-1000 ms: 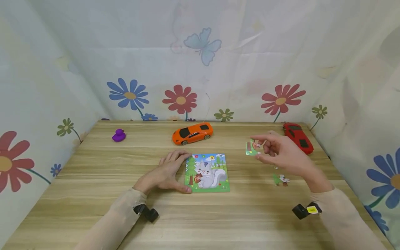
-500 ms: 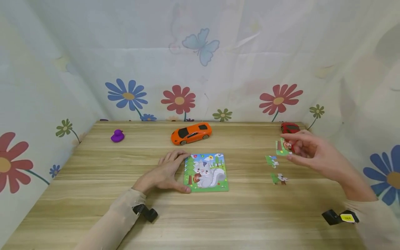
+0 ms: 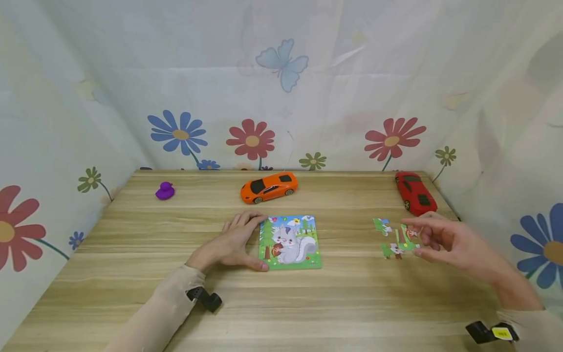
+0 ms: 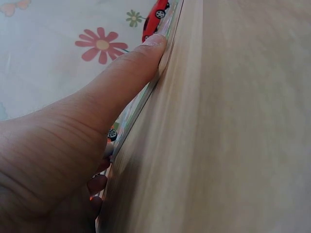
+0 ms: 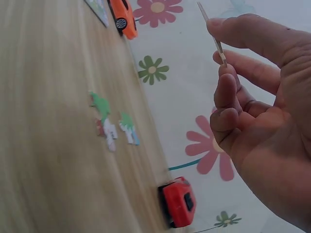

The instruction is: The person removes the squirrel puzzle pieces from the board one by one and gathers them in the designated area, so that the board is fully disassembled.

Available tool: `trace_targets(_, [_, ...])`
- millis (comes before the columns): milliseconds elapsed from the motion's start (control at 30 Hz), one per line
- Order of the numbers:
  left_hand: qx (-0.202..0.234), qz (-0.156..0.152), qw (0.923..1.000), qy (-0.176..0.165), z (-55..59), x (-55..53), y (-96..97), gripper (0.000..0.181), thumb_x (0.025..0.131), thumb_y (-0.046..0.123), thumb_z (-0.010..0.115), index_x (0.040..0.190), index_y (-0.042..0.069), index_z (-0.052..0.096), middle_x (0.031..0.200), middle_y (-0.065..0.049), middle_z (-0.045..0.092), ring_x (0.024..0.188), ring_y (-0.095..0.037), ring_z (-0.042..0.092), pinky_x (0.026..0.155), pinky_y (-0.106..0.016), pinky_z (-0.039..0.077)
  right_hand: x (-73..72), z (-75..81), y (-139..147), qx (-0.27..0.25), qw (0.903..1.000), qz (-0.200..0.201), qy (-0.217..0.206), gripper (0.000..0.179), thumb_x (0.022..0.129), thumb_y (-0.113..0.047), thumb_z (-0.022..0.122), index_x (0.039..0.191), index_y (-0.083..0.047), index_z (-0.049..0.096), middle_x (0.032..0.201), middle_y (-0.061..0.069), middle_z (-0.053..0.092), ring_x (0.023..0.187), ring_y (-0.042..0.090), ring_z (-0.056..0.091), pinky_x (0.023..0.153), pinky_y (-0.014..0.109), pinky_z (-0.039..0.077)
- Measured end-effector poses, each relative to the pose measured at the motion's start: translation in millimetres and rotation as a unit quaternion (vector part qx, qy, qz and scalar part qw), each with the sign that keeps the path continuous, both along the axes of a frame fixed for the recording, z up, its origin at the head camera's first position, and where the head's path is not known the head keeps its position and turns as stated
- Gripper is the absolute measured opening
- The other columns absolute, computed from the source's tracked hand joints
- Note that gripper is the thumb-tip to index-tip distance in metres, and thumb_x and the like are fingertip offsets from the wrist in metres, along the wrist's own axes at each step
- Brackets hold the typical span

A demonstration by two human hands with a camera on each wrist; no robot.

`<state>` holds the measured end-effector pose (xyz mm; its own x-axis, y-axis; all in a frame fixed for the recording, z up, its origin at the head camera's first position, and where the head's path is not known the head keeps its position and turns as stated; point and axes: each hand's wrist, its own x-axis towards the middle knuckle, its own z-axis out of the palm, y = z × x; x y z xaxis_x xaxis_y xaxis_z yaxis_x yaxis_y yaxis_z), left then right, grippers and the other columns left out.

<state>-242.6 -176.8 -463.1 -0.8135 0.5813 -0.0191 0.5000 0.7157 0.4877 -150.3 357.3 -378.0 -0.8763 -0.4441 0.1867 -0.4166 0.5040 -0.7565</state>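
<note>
A square squirrel picture board [image 3: 290, 242] lies on the table in the middle of the head view. My left hand [image 3: 228, 243] holds it at its left side, thumb at the near corner and fingers at the far corner. In the left wrist view the thumb [image 4: 121, 77] lies along the board's edge. To the right, my right hand [image 3: 453, 244] pinches a jigsaw piece [image 3: 407, 238] with green and brown print between thumb and fingers. The right wrist view shows that piece [image 5: 217, 41] edge-on. Two loose jigsaw pieces [image 5: 129, 127] lie flat on the table just left of it.
An orange toy car [image 3: 269, 187] stands behind the board. A red toy car [image 3: 415, 193] is at the back right, beyond my right hand. At the back left sits a purple toy duck [image 3: 165, 191]. A flower-printed cloth [image 3: 198, 88] encloses the wooden table [image 3: 308, 313].
My right hand has carried the jigsaw piece rightward, then lowered it toward the two loose pieces, uncovering them and the red car. My left hand and the board have stayed put.
</note>
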Motion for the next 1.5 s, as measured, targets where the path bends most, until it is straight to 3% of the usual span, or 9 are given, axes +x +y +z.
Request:
trace_targets(300, [0.003,0.001,1.0,-0.004,0.7,-0.1,0.8,0.136,0.071,0.075,0.096,0.175,0.014,0.033,0.175,-0.013,0.03,0.158,-0.039,0.029,0.126,-0.07,0.025,13.8,-34.5,4,0.003,0.9993,0.016,-0.034,0.056,0.095,0.0,0.085,0.148,-0.008,0.069,0.106,0.005,0.059,0.088,0.022,0.057,0.064,0.031,0.05])
trace_targets(433, [0.0,0.002,1.0,-0.004,0.1,-0.1,0.8,0.136,0.071,0.075,0.096,0.175,0.013,0.033,0.175,-0.013,0.03,0.158,-0.039,0.029,0.126,-0.071,0.024,19.0,-50.3,5,0.005,0.9991,0.029,-0.03,0.057,0.094,-0.002,0.087,0.148,-0.007,0.07,0.102,0.005,0.06,0.084,0.021,0.058,0.062,0.031,0.049])
trace_targets(600, [0.0,0.002,1.0,-0.002,1.0,0.6,0.3,0.136,0.071,0.075,0.096,0.174,0.013,0.033,0.175,-0.013,0.03,0.158,-0.04,0.03,0.126,-0.071,0.025,22.5,-64.7,6,0.0,0.9985,0.019,-0.052,0.057,0.093,-0.006,0.089,0.147,-0.01,0.071,0.101,0.005,0.062,0.083,0.021,0.059,0.061,0.032,0.048])
trace_targets(867, [0.004,-0.009,0.9999,0.006,-2.1,-0.8,-0.7,0.135,0.072,0.076,0.094,0.174,0.012,0.034,0.175,-0.013,0.03,0.157,-0.039,0.03,0.125,-0.07,0.026,25.2,-76.3,10,-0.032,0.9939,0.021,-0.103,0.055,0.097,-0.005,0.085,0.149,-0.006,0.068,0.112,0.008,0.066,0.09,0.023,0.059,0.067,0.032,0.052])
trace_targets(1500, [0.005,-0.007,0.9999,0.006,-0.9,-0.2,-1.3,0.134,0.073,0.076,0.094,0.174,0.012,0.035,0.174,-0.013,0.031,0.157,-0.04,0.03,0.124,-0.07,0.026,28.2,-81.3,13,0.025,0.9963,0.002,-0.082,0.055,0.095,-0.016,0.09,0.147,-0.017,0.073,0.107,0.003,0.059,0.091,0.017,0.055,0.068,0.031,0.048])
